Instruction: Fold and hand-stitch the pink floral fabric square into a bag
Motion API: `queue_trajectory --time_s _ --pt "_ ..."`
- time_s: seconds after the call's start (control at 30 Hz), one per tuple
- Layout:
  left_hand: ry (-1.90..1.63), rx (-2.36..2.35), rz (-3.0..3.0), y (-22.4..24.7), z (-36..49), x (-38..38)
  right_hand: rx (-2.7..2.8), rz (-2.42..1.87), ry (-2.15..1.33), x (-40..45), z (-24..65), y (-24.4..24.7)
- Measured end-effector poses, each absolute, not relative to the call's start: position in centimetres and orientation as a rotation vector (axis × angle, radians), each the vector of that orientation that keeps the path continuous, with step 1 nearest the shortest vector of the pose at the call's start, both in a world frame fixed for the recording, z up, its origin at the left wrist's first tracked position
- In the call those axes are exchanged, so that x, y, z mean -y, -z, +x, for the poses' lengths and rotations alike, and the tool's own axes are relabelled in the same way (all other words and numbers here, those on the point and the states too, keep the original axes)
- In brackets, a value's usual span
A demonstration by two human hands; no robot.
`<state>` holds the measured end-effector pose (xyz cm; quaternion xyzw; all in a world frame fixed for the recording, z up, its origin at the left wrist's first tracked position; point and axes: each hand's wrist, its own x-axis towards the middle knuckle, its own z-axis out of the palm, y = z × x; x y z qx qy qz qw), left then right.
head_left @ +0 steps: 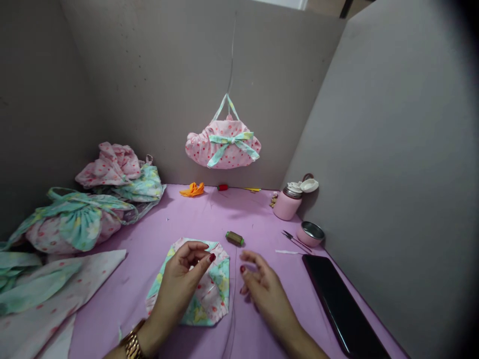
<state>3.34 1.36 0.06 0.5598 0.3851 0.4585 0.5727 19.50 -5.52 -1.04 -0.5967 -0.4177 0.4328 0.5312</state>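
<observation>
My left hand (189, 271), with a gold watch at the wrist, is over a patterned fabric piece (215, 299) in pink and mint. Its thumb and fingers are curled toward each other; whether something fine is between them is too small to tell. To the right of the fabric, my right hand (262, 284) is slightly blurred above the purple table (202, 217), fingers loosely bent and apart, with nothing visible in them. A thin thread runs down between the hands from near an olive thread spool (234, 238).
Pink and mint fabric bundles (75, 224) fill the left side. A dotted fabric item (228, 144) hangs at the back wall. On the right are a pink flask (287, 203), a pink cup (310, 234), scissors (296, 241) and a black phone (342, 304). An orange cloth (192, 190) lies behind.
</observation>
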Motion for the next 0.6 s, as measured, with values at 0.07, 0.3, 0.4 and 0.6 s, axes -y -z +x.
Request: queue_trajectory --time_s 0.07,0.3,0.4,0.6 --pt "-1.043 -0.922 1.399 0.0 3.5 -0.9 0.9 -1.293 -1.018 5.7 19.3 0.3" --pt "-0.992 -0.934 1.785 0.4 4.3 0.5 0.785 -1.056 -1.462 6.2 16.8 1.1" --pt "-0.982 -0.954 1.785 0.6 4.4 0.9 0.877 -1.156 -1.381 6.1 16.8 2.1" --pt "-1.028 -0.979 1.769 0.4 4.1 0.6 1.046 -1.19 -1.117 6.2 17.3 1.3"
